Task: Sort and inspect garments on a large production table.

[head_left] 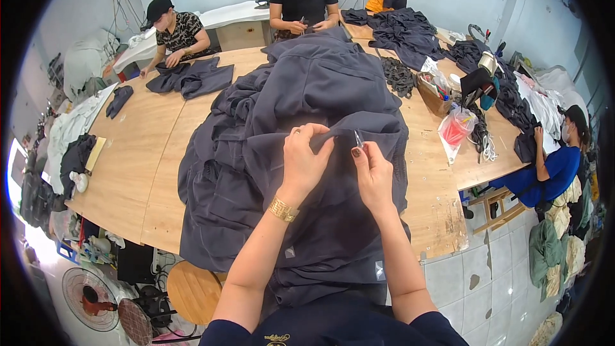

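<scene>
A large heap of dark navy garments (320, 83) lies in front of me on the wooden table. My left hand (305, 157), with a gold bracelet at its wrist, pinches a fold of the top garment between thumb and fingers. Close beside it on the right, my right hand (373, 176) is closed around small thread snips (359, 138). Their metal tips point up, right by the raised edge of the cloth; most of the tool is hidden in the fingers.
Folded dark trousers (204, 78) lie at the far left, near a seated person. Rightward are a clear plastic bag with red contents (457, 129), a box of tools (434, 93) and more dark garments (410, 32). Other people work around the table. A round stool (194, 291) and fan (90, 298) stand lower left.
</scene>
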Demonstrator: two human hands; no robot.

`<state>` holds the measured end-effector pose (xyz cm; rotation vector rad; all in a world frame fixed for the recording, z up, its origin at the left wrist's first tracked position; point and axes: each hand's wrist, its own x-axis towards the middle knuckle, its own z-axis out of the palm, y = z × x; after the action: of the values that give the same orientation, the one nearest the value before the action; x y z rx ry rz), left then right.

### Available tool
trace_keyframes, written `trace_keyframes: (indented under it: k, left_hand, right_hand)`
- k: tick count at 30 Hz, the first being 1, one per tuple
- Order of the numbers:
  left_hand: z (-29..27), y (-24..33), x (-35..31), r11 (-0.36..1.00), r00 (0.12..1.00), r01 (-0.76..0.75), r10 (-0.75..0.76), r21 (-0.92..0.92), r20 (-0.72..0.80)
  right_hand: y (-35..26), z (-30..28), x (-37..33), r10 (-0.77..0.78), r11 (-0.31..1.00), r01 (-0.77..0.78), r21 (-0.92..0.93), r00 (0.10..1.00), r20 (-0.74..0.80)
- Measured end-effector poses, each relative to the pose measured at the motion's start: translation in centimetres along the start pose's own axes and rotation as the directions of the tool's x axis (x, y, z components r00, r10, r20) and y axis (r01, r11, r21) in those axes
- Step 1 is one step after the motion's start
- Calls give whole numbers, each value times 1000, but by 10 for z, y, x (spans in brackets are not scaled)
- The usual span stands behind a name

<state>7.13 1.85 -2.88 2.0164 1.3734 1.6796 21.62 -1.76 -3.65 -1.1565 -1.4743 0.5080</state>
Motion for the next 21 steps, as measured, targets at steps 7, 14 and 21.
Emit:
trace_keyframes:
  k: [7,14,21]
  left_hand:
    - [1,3,-6,995,994,-79,84,68,-72]
    - [4,5,-8,987,988,-117,127,114,-86]
    - [5,2,-10,991,994,-93,99,98,-54]
  right_hand:
    - [7,8,-5,-190,909,183,-375,982,17]
    - [7,6,-3,-270,816,250,-521,962,39]
    - [8,8,0,-300,784,271,-559,953,41]
